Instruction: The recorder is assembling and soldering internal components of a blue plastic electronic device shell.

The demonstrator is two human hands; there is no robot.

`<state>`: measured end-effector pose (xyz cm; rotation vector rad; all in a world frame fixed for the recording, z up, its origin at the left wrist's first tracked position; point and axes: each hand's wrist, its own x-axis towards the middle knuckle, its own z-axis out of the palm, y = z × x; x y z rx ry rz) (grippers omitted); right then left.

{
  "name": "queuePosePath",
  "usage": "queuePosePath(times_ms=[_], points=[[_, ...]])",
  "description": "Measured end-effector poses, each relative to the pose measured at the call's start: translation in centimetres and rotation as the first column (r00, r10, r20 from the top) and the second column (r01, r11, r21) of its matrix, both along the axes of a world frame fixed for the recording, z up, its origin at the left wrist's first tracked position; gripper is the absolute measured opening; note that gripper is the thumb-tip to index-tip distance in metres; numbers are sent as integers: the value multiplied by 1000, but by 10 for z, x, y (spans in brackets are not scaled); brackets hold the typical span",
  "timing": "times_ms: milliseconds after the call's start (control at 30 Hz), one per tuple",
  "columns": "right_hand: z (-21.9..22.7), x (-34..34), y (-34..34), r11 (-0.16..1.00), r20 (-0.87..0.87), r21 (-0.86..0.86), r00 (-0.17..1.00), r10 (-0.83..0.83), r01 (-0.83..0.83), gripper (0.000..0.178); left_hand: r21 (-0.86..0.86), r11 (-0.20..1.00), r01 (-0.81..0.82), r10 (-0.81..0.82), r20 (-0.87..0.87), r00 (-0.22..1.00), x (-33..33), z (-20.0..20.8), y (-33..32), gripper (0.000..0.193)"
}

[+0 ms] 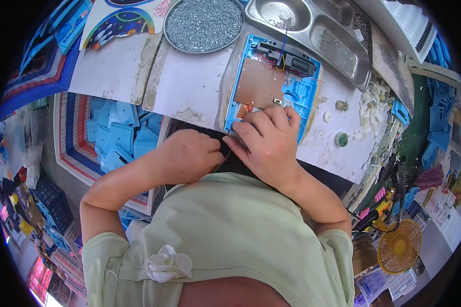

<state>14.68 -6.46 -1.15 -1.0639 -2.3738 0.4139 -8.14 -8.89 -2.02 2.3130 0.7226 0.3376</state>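
Note:
A blue plastic housing [303, 105] lies on the work table, holding a brown circuit board [260, 84], a black speaker-like module [292, 62] and thin coloured wires. My right hand [269, 140] bends over its near edge, fingertips on the lower part of the board and the thumb at the edge, gripping the housing. Just left of it, my left hand [192, 156] is closed in front of the table edge. Its fingertips are turned away, so what they hold is hidden. A thin pale strand seems to run between the hands.
A round metal dish of small screws [204, 24] and a steel compartment tray [338, 48] stand beyond the housing. White plastic bits [376, 115] and a small green-topped round piece [341, 139] lie at right. A crate of blue parts [74, 148] stands left, below table height.

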Motion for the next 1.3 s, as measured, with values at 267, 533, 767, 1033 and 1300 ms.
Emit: queuePosePath(times_ms=[267,533,767,1033,1300], points=[[32,36,30,964,-72,-149,974,213,-222,32,2,981,-195,188,273,944,6,-14,41,17],[102,210,271,769,-265,230,798,-541,597,13,-11,988,-153,150,272,951,8,-11,51,21],[112,198,471,511,-63,772,846,-530,378,25,-37,986,-162,167,216,962,6,-2,49,20],[118,220,527,662,-246,563,865,-436,494,22,-72,975,-208,219,214,952,8,-1,46,18],[114,268,290,945,-852,52,508,-126,323,33,-58,974,-220,228,200,953,8,-5,47,17]])
